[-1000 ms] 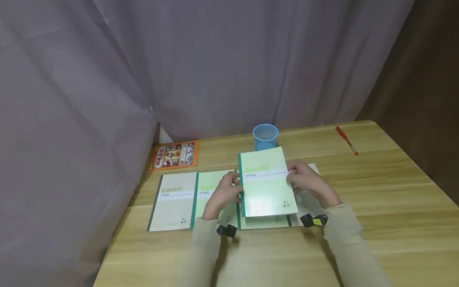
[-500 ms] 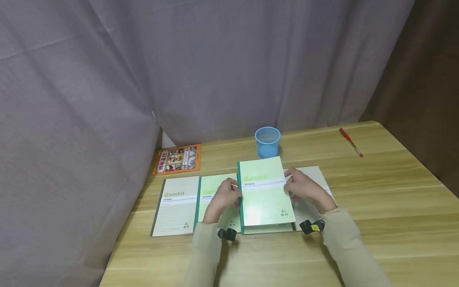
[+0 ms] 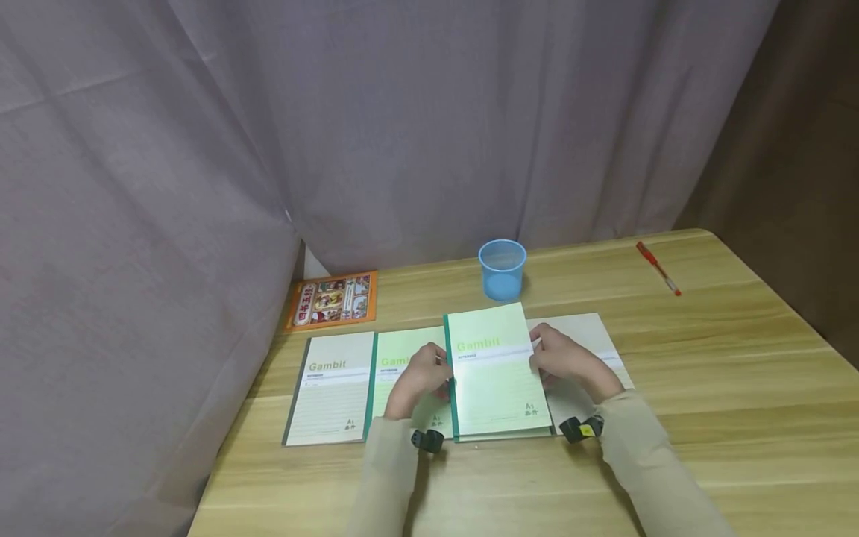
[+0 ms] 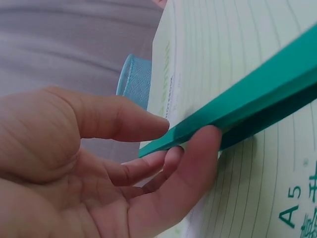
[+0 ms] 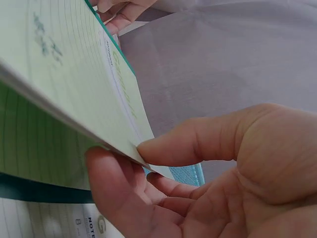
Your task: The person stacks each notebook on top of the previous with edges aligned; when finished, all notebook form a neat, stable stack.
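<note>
A pale green Gambit notebook (image 3: 496, 373) with a dark green spine is held just above another green notebook, whose lower edge shows beneath it. At its spine (image 4: 237, 99), the left hand (image 3: 423, 377) has the thumb on top and fingers below. My right hand (image 3: 570, 362) pinches the opposite edge, thumb (image 5: 188, 141) over the cover and fingers underneath. Left of it lie a second green notebook (image 3: 409, 343) and a white one (image 3: 335, 380) with a grey spine. Another white notebook (image 3: 590, 332) lies partly under the right hand.
Behind the notebooks stands a blue mesh cup (image 3: 502, 272). An orange picture-covered booklet (image 3: 333, 300) lies at the back left of the wooden table (image 3: 725, 395). A red pen (image 3: 659, 268) lies at the back right. Grey curtain (image 3: 416, 134) hangs behind the table.
Both hands have lowered the held green notebook toward the one beneath it, covering more of its lower edge. The head view has shifted slightly. Both hands keep their hold.
</note>
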The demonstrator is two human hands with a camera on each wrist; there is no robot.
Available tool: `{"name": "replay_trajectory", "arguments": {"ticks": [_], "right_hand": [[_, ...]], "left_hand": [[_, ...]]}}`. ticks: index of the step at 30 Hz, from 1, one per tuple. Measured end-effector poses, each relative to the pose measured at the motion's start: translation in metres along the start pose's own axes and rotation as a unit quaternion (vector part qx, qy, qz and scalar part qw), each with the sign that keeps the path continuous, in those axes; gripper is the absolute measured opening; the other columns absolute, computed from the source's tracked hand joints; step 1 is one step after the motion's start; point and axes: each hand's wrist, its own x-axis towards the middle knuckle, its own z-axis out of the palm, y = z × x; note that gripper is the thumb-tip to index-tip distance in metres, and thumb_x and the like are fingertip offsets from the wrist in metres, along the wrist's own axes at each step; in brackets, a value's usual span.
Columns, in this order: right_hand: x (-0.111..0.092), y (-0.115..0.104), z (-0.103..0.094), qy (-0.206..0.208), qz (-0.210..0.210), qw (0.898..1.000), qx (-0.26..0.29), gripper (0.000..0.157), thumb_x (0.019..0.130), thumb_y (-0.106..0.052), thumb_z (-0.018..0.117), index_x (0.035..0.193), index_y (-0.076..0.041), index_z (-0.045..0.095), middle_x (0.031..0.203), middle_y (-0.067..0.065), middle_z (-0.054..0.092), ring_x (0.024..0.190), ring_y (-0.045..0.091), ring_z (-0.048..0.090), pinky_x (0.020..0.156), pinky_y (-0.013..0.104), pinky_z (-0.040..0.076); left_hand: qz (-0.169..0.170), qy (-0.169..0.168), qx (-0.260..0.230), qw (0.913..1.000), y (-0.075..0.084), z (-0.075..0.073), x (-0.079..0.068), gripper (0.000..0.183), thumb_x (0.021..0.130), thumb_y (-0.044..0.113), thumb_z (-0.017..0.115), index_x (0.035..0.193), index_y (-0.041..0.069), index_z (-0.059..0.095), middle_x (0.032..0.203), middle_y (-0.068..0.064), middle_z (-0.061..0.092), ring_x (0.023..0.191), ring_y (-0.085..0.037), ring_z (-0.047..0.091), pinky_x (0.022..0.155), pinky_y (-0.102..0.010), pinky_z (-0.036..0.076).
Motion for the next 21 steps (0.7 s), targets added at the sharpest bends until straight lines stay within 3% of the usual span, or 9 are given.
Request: {"name": "replay_trajectory", "arguments": {"ticks": [6,14,21], "right_hand": [[0.004,0.003,0.004,0.002,0.023,0.999,-0.028,0.044,0.084,0.005,0.052,0.124,0.016,0.039,0.083,0.016,0.056,0.068,0.025,0.059,0.058,0.037,0.057],[0.005,0.009,0.007,-0.004,0.036,0.999,-0.034,0.043,0.082,0.005,0.053,0.122,0.016,0.040,0.078,0.012,0.051,0.059,0.021,0.052,0.054,0.034,0.055],[0.009,0.011,0.008,0.003,0.048,0.997,-0.058,0.042,0.081,0.005,0.055,0.120,0.015,0.044,0.078,0.012,0.051,0.060,0.021,0.054,0.054,0.032,0.054]], "left_hand": [[-0.002,-0.003,0.011,0.9999,-0.003,0.000,0.000,0.026,0.092,-0.005,0.054,0.117,-0.010,0.052,0.082,-0.015,0.061,0.059,-0.024,0.067,0.054,-0.031,0.059],[-0.008,-0.008,0.003,0.9999,-0.005,0.004,-0.001,0.023,0.094,-0.003,0.054,0.115,-0.011,0.054,0.086,-0.016,0.061,0.066,-0.025,0.067,0.055,-0.032,0.059],[-0.013,-0.001,0.023,0.9997,-0.001,0.003,0.000,0.012,0.095,0.000,0.057,0.102,-0.009,0.062,0.084,-0.014,0.061,0.069,-0.025,0.066,0.055,-0.032,0.059]]}}
